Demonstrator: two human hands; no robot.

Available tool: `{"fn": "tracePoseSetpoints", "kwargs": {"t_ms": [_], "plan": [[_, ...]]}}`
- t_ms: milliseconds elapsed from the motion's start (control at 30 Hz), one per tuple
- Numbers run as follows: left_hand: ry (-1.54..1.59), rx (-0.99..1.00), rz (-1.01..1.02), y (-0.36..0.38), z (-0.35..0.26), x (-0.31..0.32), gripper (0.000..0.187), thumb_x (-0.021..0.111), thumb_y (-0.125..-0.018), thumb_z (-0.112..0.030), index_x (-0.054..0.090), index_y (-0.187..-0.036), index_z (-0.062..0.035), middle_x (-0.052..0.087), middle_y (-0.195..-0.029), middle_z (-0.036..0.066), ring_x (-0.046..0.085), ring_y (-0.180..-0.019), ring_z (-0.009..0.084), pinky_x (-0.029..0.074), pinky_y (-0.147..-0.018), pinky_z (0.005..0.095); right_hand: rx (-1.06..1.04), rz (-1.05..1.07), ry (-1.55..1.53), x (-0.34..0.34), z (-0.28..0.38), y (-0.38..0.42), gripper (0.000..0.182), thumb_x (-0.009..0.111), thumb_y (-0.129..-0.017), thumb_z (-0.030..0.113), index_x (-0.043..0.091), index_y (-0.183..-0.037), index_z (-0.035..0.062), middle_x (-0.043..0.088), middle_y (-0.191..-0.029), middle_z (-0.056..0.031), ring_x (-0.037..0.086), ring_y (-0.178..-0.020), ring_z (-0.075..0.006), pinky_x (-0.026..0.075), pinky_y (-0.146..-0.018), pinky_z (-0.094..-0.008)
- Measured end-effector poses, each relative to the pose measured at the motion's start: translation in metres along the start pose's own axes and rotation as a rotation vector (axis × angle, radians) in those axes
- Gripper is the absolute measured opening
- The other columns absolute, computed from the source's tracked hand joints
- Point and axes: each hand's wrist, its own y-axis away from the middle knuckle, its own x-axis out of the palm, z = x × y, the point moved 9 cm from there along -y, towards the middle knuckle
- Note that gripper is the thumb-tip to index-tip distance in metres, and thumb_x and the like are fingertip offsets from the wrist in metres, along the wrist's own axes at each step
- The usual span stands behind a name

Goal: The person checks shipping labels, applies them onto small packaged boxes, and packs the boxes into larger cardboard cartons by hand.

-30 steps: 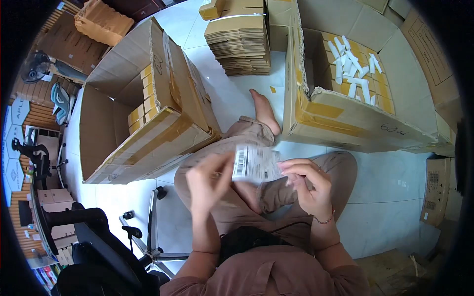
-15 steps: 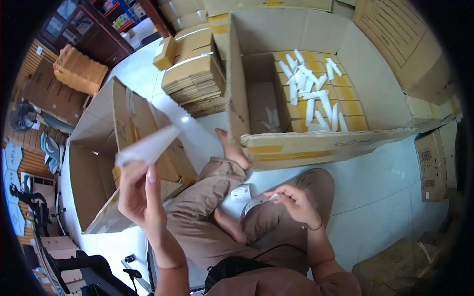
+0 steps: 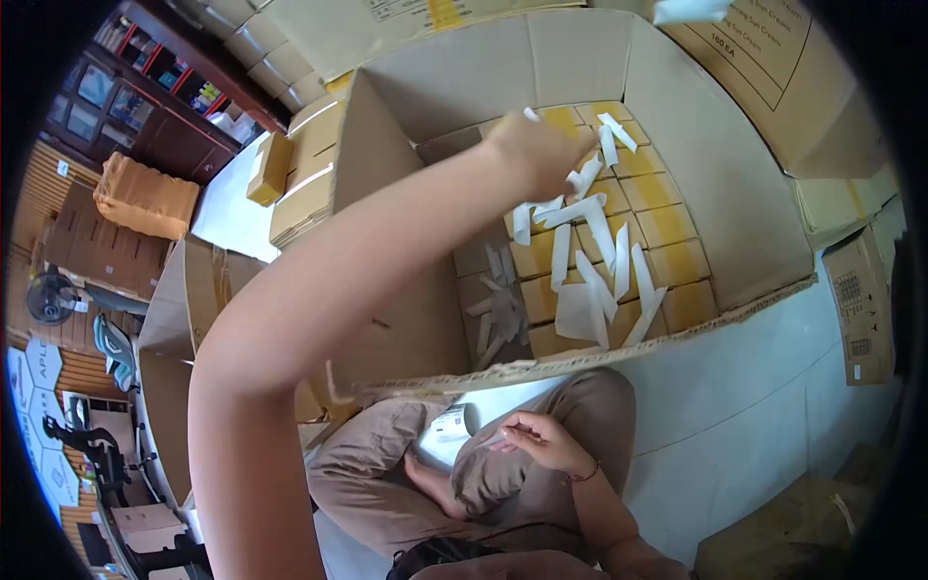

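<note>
My left arm stretches across to the large open carton [image 3: 764, 174]. My left hand [image 3: 541, 155] is over the carton's inside, smeared by motion, its fingers mostly hidden behind the back of the hand. Around and below it, white curled paper strips [image 3: 596, 232] lie scattered over small brown boxes [image 3: 667, 227] sealed with yellow tape. My right hand [image 3: 543, 442] is low over my bent leg, its fingers curled at a thin pale label strip [image 3: 495, 441]. Beside it, on the floor between my legs, is a white label roll [image 3: 452, 423].
A second open carton [image 3: 159, 396] stands at the left. Flattened cardboard [image 3: 307, 174] is stacked behind it. A tall printed carton [image 3: 773, 87] rises at the back right, with a blurred white piece [image 3: 691, 11] in front of its top. A brown box [image 3: 860, 319] stands at the right.
My left hand has swung from the left up and right over the large carton; the white paper it held no longer shows in it. My right hand has shifted slightly left and down; the view has turned.
</note>
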Motion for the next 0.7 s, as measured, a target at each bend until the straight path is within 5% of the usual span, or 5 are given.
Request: {"fn": "tracePoseSetpoints", "kwargs": {"t_ms": [67,233,367,467,700], "plan": [[-0.075,0.182,0.216,-0.021,-0.019,0.059,0.073,0.049,-0.092,-0.058,0.026,-0.15,-0.0199,0.067,-0.112,0.013,0.066,-0.098,0.0353,0.054,-0.083,0.0448,0.022,-0.054,-0.069,-0.008,-0.004,-0.001,0.017,0.051,-0.1,0.012,0.056,-0.105,-0.0037,0.067,-0.104,-0.0116,0.067,-0.098,-0.0168,0.053,-0.083,-0.0261],[0.393,0.522,-0.301,0.028,-0.074,0.096,0.083,0.04,-0.092,-0.067,0.02,-0.152,-0.0132,0.025,-0.156,0.014,0.028,-0.142,0.0326,0.025,-0.115,0.0494,0.084,-0.062,-0.038,-0.005,-0.03,0.002,0.02,0.056,-0.098,0.014,0.058,-0.109,-0.0026,0.065,-0.101,-0.0131,0.068,-0.096,-0.0212,0.054,-0.082,-0.0308],[0.325,0.503,-0.144,0.046,-0.083,0.139,0.094,0.045,-0.085,-0.07,0.017,-0.153,-0.0121,0.023,-0.158,0.011,0.021,-0.145,0.0319,0.017,-0.116,0.0545,-0.28,-0.202,0.676,-0.007,-0.01,0.012,0.026,0.066,-0.09,0.023,0.064,-0.106,0.0015,0.065,-0.101,-0.0147,0.063,-0.09,-0.0295,0.05,-0.081,-0.0389],[0.2,0.432,-0.164,0.047,-0.079,0.141,0.1,0.048,-0.081,-0.072,0.015,-0.154,-0.011,0.025,-0.157,0.01,0.023,-0.144,0.0358,0.017,-0.115,0.0569,0.137,-0.108,-0.065,-0.002,-0.133,0.015,0.036,0.053,-0.1,0.028,0.058,-0.125,0.0031,0.063,-0.12,-0.0134,0.062,-0.108,-0.0267,0.051,-0.088,-0.0386],[-0.137,-0.039,-0.216,0.014,-0.001,0.136,0.091,0.056,-0.086,-0.057,0.016,-0.153,-0.0092,0.033,-0.151,0.016,0.028,-0.137,0.0476,0.021,-0.111,0.0609,-0.215,-0.198,0.544,-0.003,-0.041,0.02,0.031,0.052,-0.101,0.029,0.061,-0.116,0.003,0.063,-0.105,-0.012,0.06,-0.093,-0.0234,0.049,-0.081,-0.0367]]}}
